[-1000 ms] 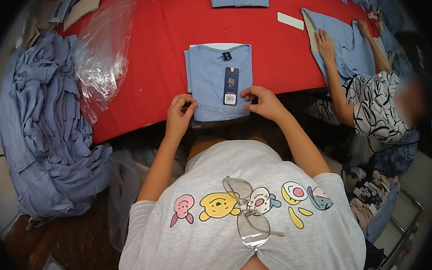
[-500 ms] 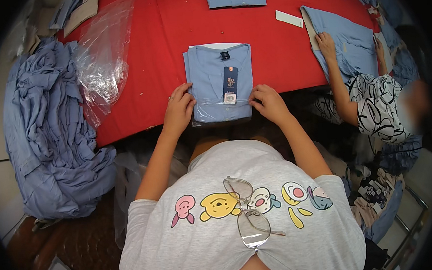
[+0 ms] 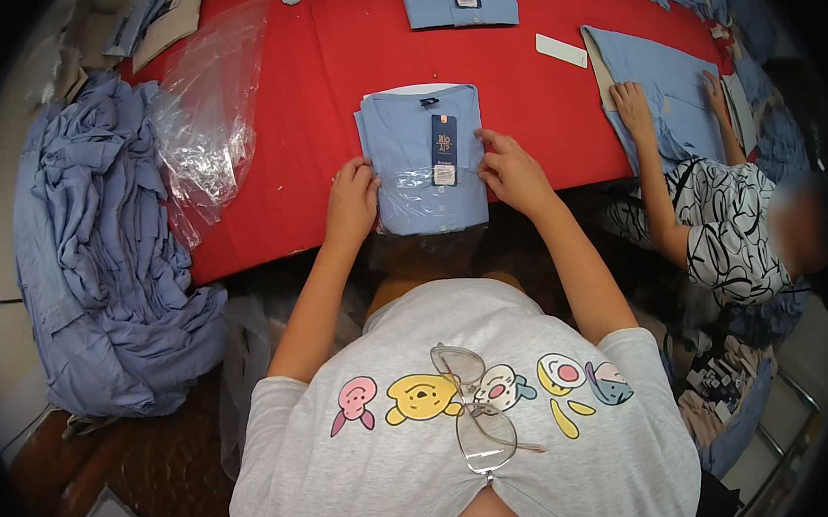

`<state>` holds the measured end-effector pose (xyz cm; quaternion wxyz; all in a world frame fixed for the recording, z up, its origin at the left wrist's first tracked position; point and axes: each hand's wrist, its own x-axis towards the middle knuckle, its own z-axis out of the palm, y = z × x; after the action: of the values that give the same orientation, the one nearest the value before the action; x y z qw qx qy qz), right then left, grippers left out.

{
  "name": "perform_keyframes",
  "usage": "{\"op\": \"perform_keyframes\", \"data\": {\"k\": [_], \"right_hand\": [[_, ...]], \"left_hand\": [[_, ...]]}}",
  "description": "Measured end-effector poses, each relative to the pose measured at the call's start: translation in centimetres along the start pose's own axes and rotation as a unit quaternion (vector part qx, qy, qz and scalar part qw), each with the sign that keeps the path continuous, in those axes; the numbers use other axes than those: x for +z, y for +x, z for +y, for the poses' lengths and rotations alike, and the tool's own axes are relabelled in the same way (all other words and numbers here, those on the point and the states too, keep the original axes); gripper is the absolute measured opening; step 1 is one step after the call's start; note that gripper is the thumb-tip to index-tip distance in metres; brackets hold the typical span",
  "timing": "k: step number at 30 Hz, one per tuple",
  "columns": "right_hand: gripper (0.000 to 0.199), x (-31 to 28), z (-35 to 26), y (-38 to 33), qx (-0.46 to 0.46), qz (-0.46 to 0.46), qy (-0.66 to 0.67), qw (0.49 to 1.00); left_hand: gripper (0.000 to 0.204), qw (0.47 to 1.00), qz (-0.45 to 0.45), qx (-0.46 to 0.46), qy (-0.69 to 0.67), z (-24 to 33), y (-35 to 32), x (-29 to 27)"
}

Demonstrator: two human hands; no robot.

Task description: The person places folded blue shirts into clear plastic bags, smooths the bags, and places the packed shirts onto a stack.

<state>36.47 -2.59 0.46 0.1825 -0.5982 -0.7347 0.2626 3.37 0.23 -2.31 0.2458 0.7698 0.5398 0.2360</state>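
A folded light-blue shirt (image 3: 395, 132) lies before me at the table's front edge, its collar pointing away. On its front rests a dark hang tag (image 3: 443, 138) with a white label at the bottom. A clear plastic bag (image 3: 412, 200) encloses the shirt's lower half, and its mouth crosses the front at about the tag's lower end. My left hand (image 3: 354, 201) pinches the bag at the shirt's left side. On the right side, my right hand (image 3: 513, 172) pinches it between thumb and fingers. The fingertips partly hide the bag's edges.
Clear bags (image 3: 212, 129) lie left on the red table (image 3: 317, 65), beside a heap of blue garments (image 3: 101, 259). Another folded shirt (image 3: 460, 0) and a white card (image 3: 561, 49) lie farther back. At right, a co-worker's hands (image 3: 634, 112) rest on a blue garment (image 3: 663, 73).
The bag's mouth has moved up the shirt, covering more of it and the tag's lower end. My right hand has moved slightly up. The co-worker's far hand has come onto the garment.
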Motion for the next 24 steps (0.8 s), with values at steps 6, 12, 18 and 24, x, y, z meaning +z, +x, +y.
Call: {"op": "perform_keyframes", "data": {"k": [6, 12, 18, 24], "right_hand": [[0.01, -0.6, 1.2, 1.3, -0.064, -0.021, -0.037, 0.997], [0.009, 1.2, 2.1, 2.4, -0.093, 0.034, -0.102, 0.99], [0.011, 1.5, 2.3, 2.6, -0.073, 0.074, -0.048, 0.993], [0.01, 0.5, 2.7, 2.7, -0.049, 0.042, 0.05, 0.997]], "left_hand": [[0.012, 0.988, -0.06, 0.14, 0.041, -0.7, 0.6, -1.1], [0.014, 0.995, -0.001, 0.088, 0.043, -0.7, 1.9, 1.3], [0.023, 0.997, -0.027, 0.015, 0.072, -0.8, 2.2, 1.0], [0.05, 0.99, 0.019, 0.137, 0.037, 4.8, 9.4, 0.7]]}}
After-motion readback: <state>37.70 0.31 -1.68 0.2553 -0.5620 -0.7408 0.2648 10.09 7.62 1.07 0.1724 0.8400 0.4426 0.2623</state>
